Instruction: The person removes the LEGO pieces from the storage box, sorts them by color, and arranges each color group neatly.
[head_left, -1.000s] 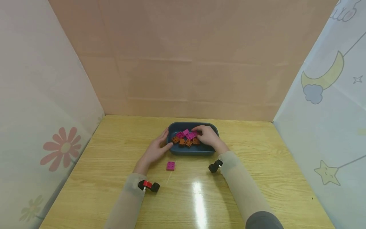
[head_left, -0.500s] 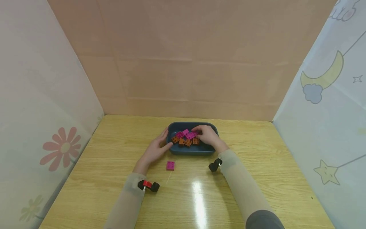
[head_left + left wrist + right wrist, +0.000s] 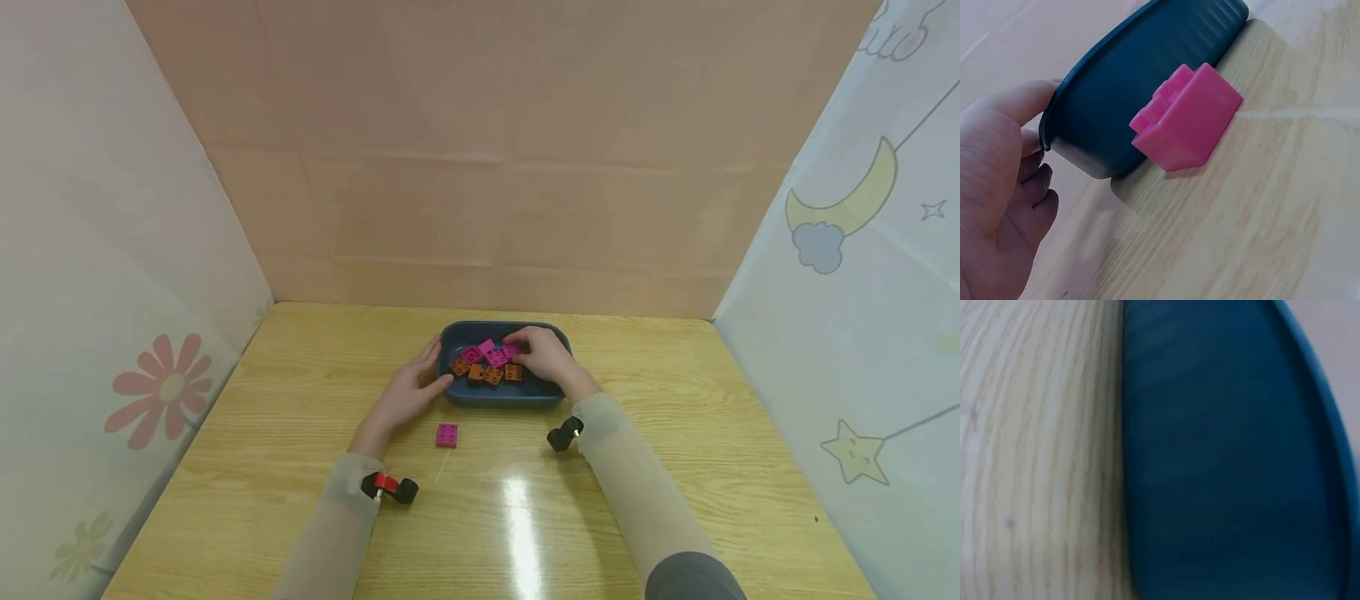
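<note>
Near the table's back edge stands a dark blue plastic bin (image 3: 504,401) with several pink and orange toy building bricks inside. My left hand (image 3: 405,392) holds the bin's left end, its thumb at the front corner of the rim; in the left wrist view the other fingers curl beside the wall. Reaching in over the right side, my right hand (image 3: 546,354) pinches a pink building brick (image 3: 511,351) among the others. Its fingertips are partly hidden, and the right wrist view shows only the bin's outer wall (image 3: 1229,456). One pink brick (image 3: 447,435) lies in front of the bin.
Orange bricks (image 3: 492,376) lie along the front half of the bin's floor. The wooden table (image 3: 300,400) meets a tan backdrop (image 3: 495,208) behind, with printed sheets on both sides. A bright reflection streaks the table's front middle.
Inside the bin, the pink bricks by my right fingertips have shifted slightly, and the pinched one shows more. My left hand, the bin and the brick on the table have hardly moved.
</note>
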`<action>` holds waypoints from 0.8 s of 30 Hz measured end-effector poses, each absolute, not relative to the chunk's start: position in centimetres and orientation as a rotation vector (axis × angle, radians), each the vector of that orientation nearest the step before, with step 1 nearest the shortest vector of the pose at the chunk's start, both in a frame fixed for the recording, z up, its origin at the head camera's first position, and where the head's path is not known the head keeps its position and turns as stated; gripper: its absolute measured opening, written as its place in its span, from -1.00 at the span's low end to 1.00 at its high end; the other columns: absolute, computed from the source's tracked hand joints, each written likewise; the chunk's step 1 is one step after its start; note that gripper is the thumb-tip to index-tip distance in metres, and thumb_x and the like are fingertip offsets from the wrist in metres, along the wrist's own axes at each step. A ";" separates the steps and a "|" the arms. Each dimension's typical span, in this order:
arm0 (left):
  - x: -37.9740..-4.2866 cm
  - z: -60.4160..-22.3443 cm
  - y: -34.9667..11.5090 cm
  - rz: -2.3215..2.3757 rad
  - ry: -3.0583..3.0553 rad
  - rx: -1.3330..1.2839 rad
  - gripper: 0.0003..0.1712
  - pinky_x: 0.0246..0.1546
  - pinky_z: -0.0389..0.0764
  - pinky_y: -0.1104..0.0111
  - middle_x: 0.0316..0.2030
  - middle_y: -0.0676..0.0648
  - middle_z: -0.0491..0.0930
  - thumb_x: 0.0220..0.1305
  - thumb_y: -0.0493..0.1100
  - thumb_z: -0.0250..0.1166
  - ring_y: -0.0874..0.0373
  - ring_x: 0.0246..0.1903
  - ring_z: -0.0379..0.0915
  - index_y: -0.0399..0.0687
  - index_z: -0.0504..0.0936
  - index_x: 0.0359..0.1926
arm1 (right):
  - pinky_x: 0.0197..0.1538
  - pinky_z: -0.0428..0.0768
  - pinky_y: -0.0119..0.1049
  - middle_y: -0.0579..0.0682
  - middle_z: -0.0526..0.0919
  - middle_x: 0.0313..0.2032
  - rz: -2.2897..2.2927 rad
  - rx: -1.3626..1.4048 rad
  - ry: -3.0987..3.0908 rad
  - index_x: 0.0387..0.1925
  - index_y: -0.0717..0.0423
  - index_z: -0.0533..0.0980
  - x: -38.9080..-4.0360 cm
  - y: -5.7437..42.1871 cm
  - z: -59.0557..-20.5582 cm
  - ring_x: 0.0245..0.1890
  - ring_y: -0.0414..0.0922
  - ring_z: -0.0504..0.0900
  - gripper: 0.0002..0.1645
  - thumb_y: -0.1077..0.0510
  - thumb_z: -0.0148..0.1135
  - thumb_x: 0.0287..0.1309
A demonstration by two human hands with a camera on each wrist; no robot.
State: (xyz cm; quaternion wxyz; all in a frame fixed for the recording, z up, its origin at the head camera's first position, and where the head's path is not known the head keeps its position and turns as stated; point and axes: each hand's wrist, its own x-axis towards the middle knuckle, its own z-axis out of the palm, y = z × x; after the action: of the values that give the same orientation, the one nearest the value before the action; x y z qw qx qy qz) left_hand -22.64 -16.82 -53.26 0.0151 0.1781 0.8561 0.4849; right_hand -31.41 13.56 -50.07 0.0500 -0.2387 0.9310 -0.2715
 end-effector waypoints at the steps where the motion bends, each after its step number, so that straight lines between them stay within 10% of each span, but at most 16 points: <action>1: -22.6 -53.3 -16.8 1.506 2.665 0.551 -0.12 0.62 0.00 -0.02 0.72 -0.02 -0.05 0.60 0.05 0.29 -0.02 0.66 -0.13 -0.13 0.11 0.69 | 0.35 0.55 0.07 0.13 0.72 0.20 -0.826 -0.731 2.843 0.25 0.15 0.69 -31.4 13.6 -49.9 0.27 0.11 0.62 -0.57 0.29 0.42 0.38; 24: -22.6 -53.1 -16.7 1.471 2.691 0.565 -0.09 0.62 -0.01 -0.01 0.71 -0.10 -0.05 0.60 0.14 0.26 -0.03 0.67 -0.15 -0.15 0.09 0.69 | 0.00 0.77 -0.02 0.07 0.72 0.18 -1.332 -0.501 2.774 0.27 0.03 0.70 -25.7 14.2 -47.5 0.02 0.01 0.78 -0.52 0.11 0.51 0.35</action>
State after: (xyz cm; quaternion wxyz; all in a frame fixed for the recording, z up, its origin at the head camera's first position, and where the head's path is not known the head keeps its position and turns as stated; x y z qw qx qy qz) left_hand -22.56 -16.72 -53.06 0.0118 0.1811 0.8629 0.4717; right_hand -25.75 14.21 -47.53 0.0121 -0.1608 0.8897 -0.4272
